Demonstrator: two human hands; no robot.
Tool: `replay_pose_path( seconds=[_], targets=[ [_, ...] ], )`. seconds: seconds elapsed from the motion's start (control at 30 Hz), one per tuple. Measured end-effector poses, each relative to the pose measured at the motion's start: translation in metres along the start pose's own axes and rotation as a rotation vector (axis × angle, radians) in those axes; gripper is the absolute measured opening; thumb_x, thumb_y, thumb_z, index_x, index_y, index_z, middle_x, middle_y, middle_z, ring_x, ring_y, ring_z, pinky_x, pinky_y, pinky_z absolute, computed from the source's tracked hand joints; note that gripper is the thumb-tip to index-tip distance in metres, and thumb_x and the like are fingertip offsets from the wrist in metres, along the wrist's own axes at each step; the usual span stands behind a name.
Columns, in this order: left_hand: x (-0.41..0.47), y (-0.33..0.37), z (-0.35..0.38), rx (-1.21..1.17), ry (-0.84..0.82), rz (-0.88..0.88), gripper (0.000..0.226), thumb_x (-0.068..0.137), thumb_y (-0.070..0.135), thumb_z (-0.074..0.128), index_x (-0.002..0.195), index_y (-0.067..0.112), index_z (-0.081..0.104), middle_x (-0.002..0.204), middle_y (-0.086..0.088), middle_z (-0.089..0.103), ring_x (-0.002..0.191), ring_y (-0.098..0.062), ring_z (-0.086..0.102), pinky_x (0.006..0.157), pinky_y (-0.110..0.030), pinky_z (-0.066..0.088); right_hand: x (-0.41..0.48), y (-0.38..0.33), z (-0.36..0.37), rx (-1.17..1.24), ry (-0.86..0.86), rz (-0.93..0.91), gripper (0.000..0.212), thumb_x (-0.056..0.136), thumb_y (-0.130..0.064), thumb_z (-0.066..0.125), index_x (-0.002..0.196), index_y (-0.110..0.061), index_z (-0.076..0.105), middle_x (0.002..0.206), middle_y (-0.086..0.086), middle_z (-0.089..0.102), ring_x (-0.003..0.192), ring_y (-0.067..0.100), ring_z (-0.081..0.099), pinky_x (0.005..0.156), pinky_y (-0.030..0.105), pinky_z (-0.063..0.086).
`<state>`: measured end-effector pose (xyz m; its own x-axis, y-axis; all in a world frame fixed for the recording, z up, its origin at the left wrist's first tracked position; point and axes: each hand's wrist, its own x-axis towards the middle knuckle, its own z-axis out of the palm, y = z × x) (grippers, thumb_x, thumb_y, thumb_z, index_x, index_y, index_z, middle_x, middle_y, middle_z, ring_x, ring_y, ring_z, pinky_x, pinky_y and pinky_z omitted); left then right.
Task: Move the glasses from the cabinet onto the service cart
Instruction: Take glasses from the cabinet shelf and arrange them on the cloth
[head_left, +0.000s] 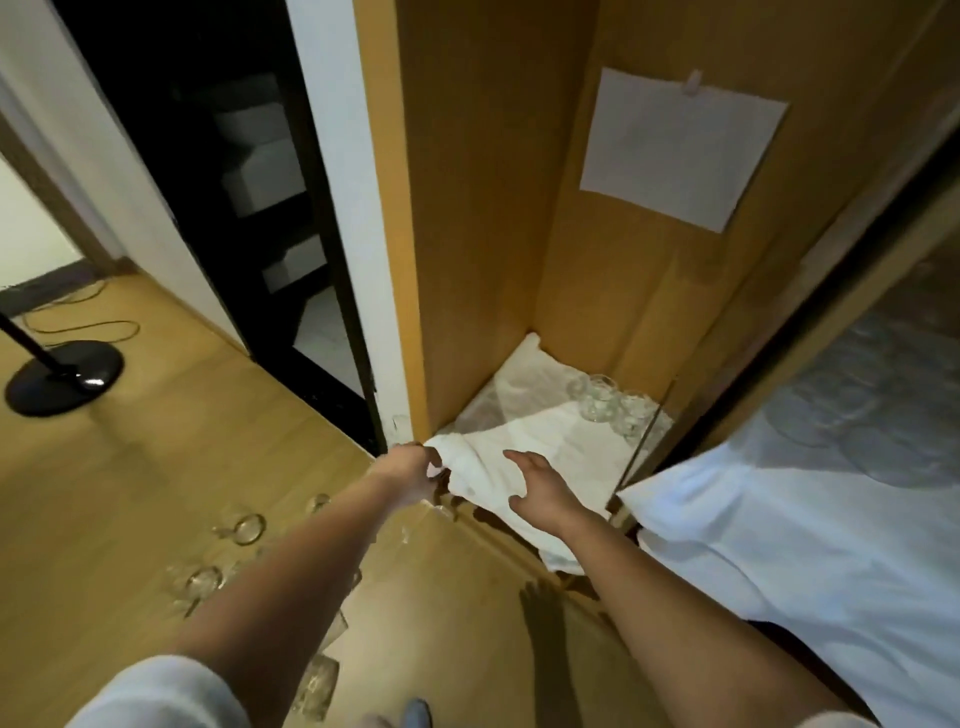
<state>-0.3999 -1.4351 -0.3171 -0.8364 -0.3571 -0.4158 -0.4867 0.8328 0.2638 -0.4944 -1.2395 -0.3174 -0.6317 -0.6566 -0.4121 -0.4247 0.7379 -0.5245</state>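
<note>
Pinching the white cloth (519, 431), the left hand (410, 470) seems to draw the glasses (605, 400) nearer. The right hand (543, 491) hovers, fingers apart.

Cabinet (467, 234) bottom — white cloth (530, 431) spread, glasses (602, 400) on it.

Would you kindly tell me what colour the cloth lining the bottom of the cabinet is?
The cloth is plain white; the head view shows it best.

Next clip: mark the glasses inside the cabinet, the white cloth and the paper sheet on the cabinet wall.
glasses (605, 402), head view, on the bowl of a front glass.
white cloth (540, 436), head view, on its flat middle.
paper sheet (680, 150), head view, on its blank centre.
</note>
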Motion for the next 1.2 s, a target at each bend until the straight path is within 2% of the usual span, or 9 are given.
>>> replay_pose_path(
  seconds=[0.2,0.5,0.63,0.7,0.77,0.83,0.93,1.03,1.2],
  targets=[
    [0.040,-0.047,-0.018,0.009,-0.075,0.070,0.040,0.088,0.019,0.055,0.128,0.021,0.055,0.128,-0.006,0.054,0.118,-0.024,0.052,0.095,-0.033,0.045,0.044,-0.027,0.020,0.000,-0.028,0.112,0.068,0.091,-0.013,0.053,0.150,-0.025,0.022,0.157,0.006,0.013,0.141,0.026,0.025,0.112,0.033,0.030],
    [0.154,-0.009,-0.042,-0.061,-0.137,0.223,0.040,0.089,0.016,0.055,0.129,0.020,0.055,0.134,-0.005,0.051,0.121,-0.025,0.050,0.097,-0.031,0.044,0.153,-0.004,-0.021,-0.061,-0.011,0.253,0.068,0.090,-0.016,0.057,0.148,-0.024,0.024,0.155,0.010,0.017,0.135,0.033,0.035,0.107,0.039,0.037],
    [0.221,-0.001,-0.069,-0.045,-0.151,0.201,0.038,0.086,0.024,0.059,0.124,0.024,0.057,0.132,-0.006,0.053,0.121,-0.026,0.050,0.099,-0.030,0.043,0.225,0.002,-0.058,-0.019,0.038,0.283,0.067,0.088,-0.015,0.056,0.148,-0.020,0.026,0.151,0.009,0.022,0.130,0.033,0.039,0.106,0.037,0.039],
    [0.255,0.003,-0.088,-0.015,-0.155,0.209,0.038,0.088,0.022,0.058,0.126,0.018,0.057,0.132,-0.009,0.053,0.121,-0.027,0.050,0.100,-0.030,0.041,0.255,-0.001,-0.074,0.011,0.065,0.269,0.066,0.088,-0.016,0.057,0.147,-0.018,0.027,0.150,0.009,0.023,0.131,0.032,0.038,0.107,0.037,0.038],
    [0.288,0.013,-0.107,-0.011,-0.141,0.226,0.036,0.091,0.017,0.054,0.126,0.010,0.055,0.132,-0.010,0.053,0.122,-0.026,0.050,0.101,-0.031,0.039,0.276,0.000,-0.088,0.030,0.112,0.270,0.066,0.087,-0.017,0.059,0.146,-0.019,0.029,0.149,0.007,0.025,0.131,0.030,0.038,0.107,0.038,0.038],
    [0.314,0.026,-0.114,-0.014,-0.121,0.265,0.036,0.091,0.019,0.055,0.126,0.012,0.055,0.134,-0.008,0.052,0.123,-0.024,0.048,0.101,-0.029,0.037,0.284,0.010,-0.099,0.040,0.141,0.283,0.065,0.085,-0.016,0.060,0.144,-0.020,0.031,0.148,0.005,0.027,0.130,0.030,0.039,0.106,0.040,0.039],
    [0.341,0.060,-0.110,0.017,-0.211,0.355,0.037,0.088,0.020,0.057,0.124,0.017,0.057,0.136,-0.005,0.051,0.123,-0.021,0.048,0.100,-0.028,0.040,0.285,0.040,-0.113,0.058,0.166,0.355,0.062,0.086,-0.014,0.056,0.143,-0.020,0.033,0.148,0.003,0.029,0.130,0.031,0.040,0.105,0.041,0.040],
    [0.366,0.097,-0.099,0.035,-0.263,0.447,0.038,0.086,0.019,0.057,0.124,0.020,0.057,0.133,-0.001,0.051,0.124,-0.020,0.048,0.102,-0.031,0.041,0.286,0.079,-0.128,0.105,0.261,0.437,0.063,0.085,-0.016,0.059,0.143,-0.016,0.036,0.145,0.008,0.037,0.132,0.029,0.039,0.107,0.036,0.037],
    [0.405,0.148,-0.069,0.180,-0.325,0.613,0.043,0.088,0.024,0.058,0.129,0.015,0.053,0.134,-0.008,0.051,0.124,-0.025,0.048,0.104,-0.032,0.039,0.286,0.128,-0.141,0.274,0.438,0.628,0.065,0.085,-0.011,0.061,0.144,-0.015,0.035,0.147,0.009,0.036,0.136,0.025,0.034,0.108,0.026,0.028]
  ],
)
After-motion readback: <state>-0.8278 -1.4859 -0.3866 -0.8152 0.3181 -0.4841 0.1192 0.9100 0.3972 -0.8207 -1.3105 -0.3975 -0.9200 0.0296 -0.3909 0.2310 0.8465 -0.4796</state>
